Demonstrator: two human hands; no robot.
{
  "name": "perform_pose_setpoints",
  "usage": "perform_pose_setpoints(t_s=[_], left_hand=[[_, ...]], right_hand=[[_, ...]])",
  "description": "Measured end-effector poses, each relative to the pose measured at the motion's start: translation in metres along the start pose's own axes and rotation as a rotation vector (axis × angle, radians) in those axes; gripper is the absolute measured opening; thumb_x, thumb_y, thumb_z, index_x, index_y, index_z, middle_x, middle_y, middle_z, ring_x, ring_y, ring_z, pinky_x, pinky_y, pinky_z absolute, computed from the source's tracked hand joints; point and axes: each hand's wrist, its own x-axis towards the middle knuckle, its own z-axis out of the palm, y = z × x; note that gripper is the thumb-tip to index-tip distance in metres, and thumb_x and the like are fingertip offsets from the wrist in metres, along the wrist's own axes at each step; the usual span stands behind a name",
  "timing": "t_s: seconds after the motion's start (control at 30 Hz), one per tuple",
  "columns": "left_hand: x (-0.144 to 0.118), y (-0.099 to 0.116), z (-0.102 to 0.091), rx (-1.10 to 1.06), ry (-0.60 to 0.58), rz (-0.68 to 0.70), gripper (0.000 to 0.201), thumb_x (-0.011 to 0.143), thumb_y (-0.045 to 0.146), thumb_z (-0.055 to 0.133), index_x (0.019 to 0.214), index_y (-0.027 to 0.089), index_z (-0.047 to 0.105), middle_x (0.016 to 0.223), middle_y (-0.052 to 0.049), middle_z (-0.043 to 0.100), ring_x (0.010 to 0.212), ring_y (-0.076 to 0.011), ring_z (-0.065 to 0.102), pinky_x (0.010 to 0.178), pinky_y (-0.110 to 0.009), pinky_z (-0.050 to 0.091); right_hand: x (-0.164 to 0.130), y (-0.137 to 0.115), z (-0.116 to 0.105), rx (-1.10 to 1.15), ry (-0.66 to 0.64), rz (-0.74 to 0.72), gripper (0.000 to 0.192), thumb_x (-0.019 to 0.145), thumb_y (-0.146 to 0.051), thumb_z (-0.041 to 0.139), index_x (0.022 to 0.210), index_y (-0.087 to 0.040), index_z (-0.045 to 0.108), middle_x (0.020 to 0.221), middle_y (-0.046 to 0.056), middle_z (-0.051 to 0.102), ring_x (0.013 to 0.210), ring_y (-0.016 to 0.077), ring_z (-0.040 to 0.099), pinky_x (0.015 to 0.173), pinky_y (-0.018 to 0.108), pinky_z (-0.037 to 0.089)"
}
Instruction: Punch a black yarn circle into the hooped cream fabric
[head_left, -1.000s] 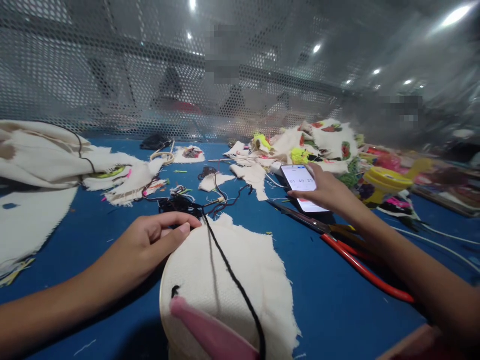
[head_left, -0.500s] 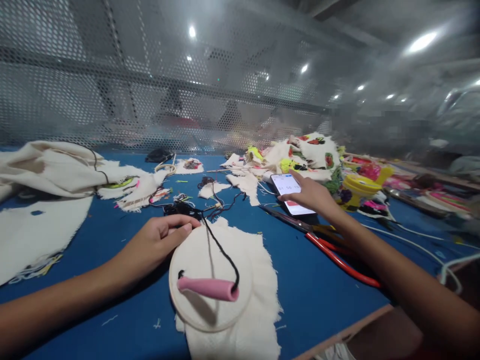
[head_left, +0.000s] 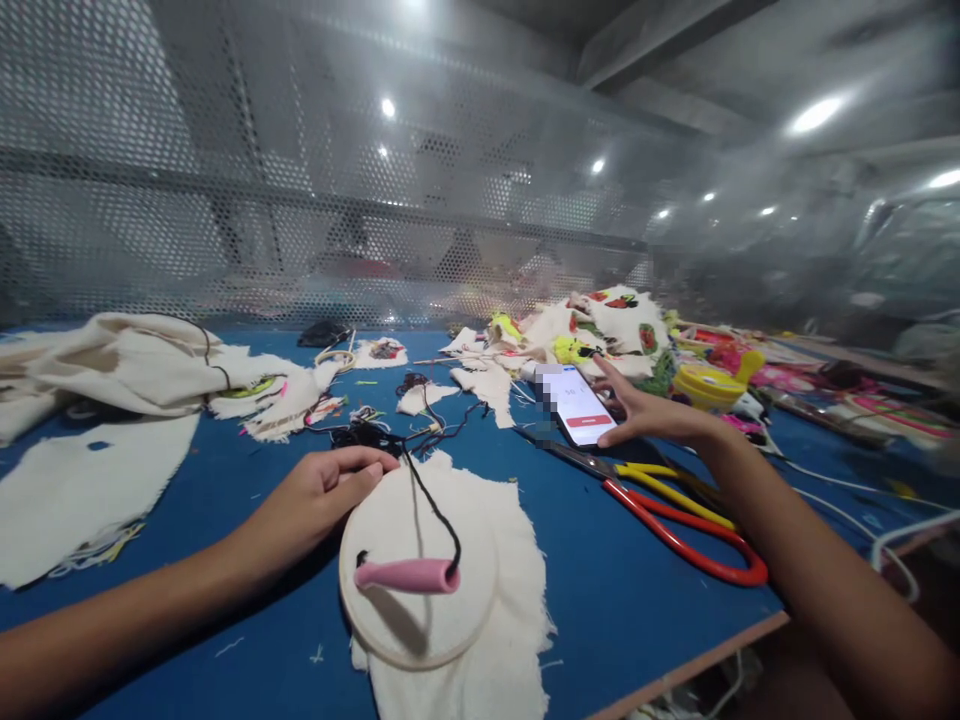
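My left hand (head_left: pixel 334 490) rests at the upper left edge of a round embroidery hoop (head_left: pixel 346 590), thumb and forefinger closed on its rim. Frayed cream cloth (head_left: pixel 517 590) is stretched in the hoop and spreads out to its right. A pink-handled punch needle (head_left: pixel 409 575) stands in the cloth, tilted, with black yarn (head_left: pixel 435 500) running from its handle end to a dark tangle (head_left: pixel 364 432) beyond the hoop. My right hand (head_left: pixel 649 412) is at the right edge of a lit phone (head_left: pixel 574 400), thumb and fingers spread apart. Part of the phone's left side is blurred out.
Large scissors (head_left: pixel 675 540) with red and yellow handles lie below the phone. Cream cloth (head_left: pixel 135 365) is heaped at left. Behind are embroidered pieces (head_left: pixel 607 315) and a yellow tub (head_left: pixel 709 385). A perforated metal screen (head_left: pixel 300 200) backs the blue table (head_left: pixel 247 650).
My right hand has drawn back from over the phone's screen to its right edge, fingers spreading. The screen now shows a red button. My left hand stays at the hoop; the view shifts slightly.
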Motion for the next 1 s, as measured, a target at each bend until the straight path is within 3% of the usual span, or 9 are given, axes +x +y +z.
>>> perform_pose_setpoints(t_s=[0.2, 0.33, 0.6, 1.0], left_hand=[[0.001, 0.001, -0.001, 0.004, -0.017, 0.001, 0.04, 0.074, 0.05, 0.065, 0.094, 0.014, 0.064, 0.071, -0.002, 0.063, 0.057, -0.0109, 0.05, 0.049, -0.018, 0.034], [0.0, 0.001, 0.0, 0.001, -0.01, -0.01, 0.042, 0.074, 0.05, 0.065, 0.095, 0.014, 0.064, 0.072, -0.003, 0.064, 0.059, -0.0125, 0.052, 0.049, -0.019, 0.037], [0.0, 0.001, 0.001, -0.01, 0.001, -0.015, 0.041, 0.073, 0.05, 0.066, 0.094, 0.015, 0.064, 0.073, -0.003, 0.064, 0.059, -0.0118, 0.052, 0.05, -0.019, 0.037], [0.0, 0.003, 0.003, -0.045, 0.008, 0.004, 0.035, 0.074, 0.046, 0.067, 0.09, 0.016, 0.065, 0.07, 0.0, 0.063, 0.058, -0.01, 0.051, 0.05, -0.018, 0.035]], right_hand=[[0.008, 0.002, 0.007, 0.04, 0.073, 0.034, 0.117, 0.063, -0.046, 0.071, 0.149, -0.022, -0.004, 0.143, 0.022, 0.035, 0.122, 0.0365, 0.047, 0.099, 0.052, 0.04], [0.011, 0.005, 0.009, 0.028, 0.128, 0.015, 0.109, 0.065, -0.048, 0.071, 0.149, -0.026, 0.006, 0.138, 0.019, 0.042, 0.118, 0.0354, 0.051, 0.099, 0.05, 0.041], [0.014, 0.004, 0.012, 0.077, 0.274, 0.045, 0.083, 0.076, -0.051, 0.059, 0.145, -0.023, 0.024, 0.118, 0.015, 0.057, 0.109, 0.03, 0.057, 0.094, 0.045, 0.046], [0.024, 0.009, 0.023, 0.046, 0.376, 0.009, 0.08, 0.068, -0.048, 0.067, 0.135, -0.02, 0.035, 0.111, 0.014, 0.059, 0.097, 0.0294, 0.06, 0.083, 0.045, 0.051]])
